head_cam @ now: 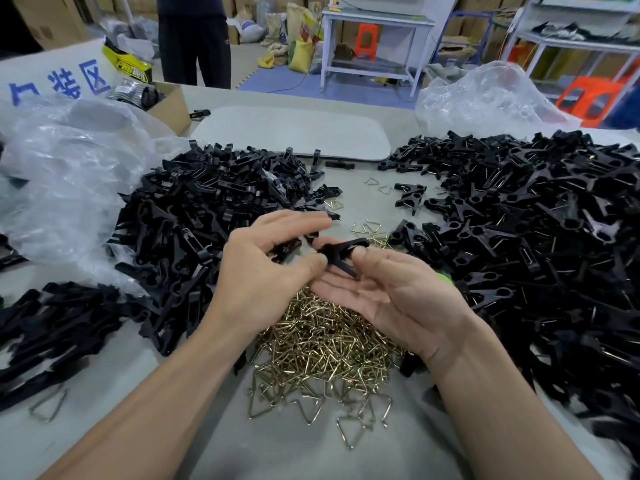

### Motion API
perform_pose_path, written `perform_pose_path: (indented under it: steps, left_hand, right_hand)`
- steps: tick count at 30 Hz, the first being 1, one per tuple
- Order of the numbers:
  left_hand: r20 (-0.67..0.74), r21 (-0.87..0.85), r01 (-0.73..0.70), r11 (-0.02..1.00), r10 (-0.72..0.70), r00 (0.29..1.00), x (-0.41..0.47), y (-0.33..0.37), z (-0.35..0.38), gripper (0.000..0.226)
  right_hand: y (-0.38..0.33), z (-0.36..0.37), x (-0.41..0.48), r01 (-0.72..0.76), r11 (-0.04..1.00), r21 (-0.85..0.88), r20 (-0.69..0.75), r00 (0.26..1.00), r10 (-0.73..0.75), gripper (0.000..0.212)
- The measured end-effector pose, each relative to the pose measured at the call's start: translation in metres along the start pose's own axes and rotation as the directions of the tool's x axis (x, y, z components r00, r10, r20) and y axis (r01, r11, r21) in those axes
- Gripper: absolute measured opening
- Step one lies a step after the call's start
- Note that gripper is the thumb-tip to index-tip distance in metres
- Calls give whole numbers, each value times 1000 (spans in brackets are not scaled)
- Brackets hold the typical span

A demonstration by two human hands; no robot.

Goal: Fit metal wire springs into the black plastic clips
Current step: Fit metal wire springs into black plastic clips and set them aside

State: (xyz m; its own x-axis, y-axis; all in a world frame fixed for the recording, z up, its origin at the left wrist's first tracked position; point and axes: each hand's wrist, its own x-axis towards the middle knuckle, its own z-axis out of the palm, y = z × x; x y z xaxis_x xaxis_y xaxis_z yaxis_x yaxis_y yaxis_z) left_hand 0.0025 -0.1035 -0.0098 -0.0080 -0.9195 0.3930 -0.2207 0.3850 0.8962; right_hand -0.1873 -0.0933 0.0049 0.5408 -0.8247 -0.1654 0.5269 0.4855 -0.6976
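Clip: black and X-shaped, held up between the 2 hands at the middle of the view, just above the spring pile. I cannot tell whether a wire spring already sits in it.
Right hand: palm up, fingers loosely spread beneath the clip, thumb bent down onto its far end, so the clip is pinched lightly rather than gripped hard.
Left hand: the thumb presses on the near side of the clip, and the fingers curl over spare pieces tucked under them.
Risk 1, slip: the right-hand pinch looks shallow, so a hard push from the left thumb may twist the clip out and drop it.
Risk 2, lost part: a dropped clip would probably land in the spring pile directly below and tangle in the wire.
Risk 3, crowded hand: with spare pieces already in the left hand, 1 could slide out while the thumb works.
Risk 4, mixing: the left heap and the right heap lie near each side, so a fumbled clip could fall into the wrong one.
Risk 5, spring: a wire forced in crooked may ping loose across the table.
Plastic bag: crumpled beside the left heap, where a stray part could easily hide.
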Motion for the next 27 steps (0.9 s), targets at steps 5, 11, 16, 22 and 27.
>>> perform_pose_path:
  steps: [5,11,16,22,27]
  left_hand:
    - [-267,-103,52,993,-78,961,6,-5,-12,44]
    - [-415,-18,106,994,-104,904,8,-7,-19,48]
    - [-404,323,232,917,-88,910,6,-10,-22,47]
    - [1,809,11,588,-19,1000,3,-16,-12,69]
    - [231,848,-176,501,-50,972,7,-31,-14,57]
  right_hand:
    - [-1,-1,4,40,999,-23,-181,983,-44,41]
    - [-4,0,-1,-12,978,-210,-233,972,-38,38]
    - [-53,-8,-21,376,922,-98,-99,918,-385,57]
    - [-57,-1,20,218,839,-499,-281,875,-394,67]
    - [-18,7,91,-216,-92,-972,-174,926,-335,58]
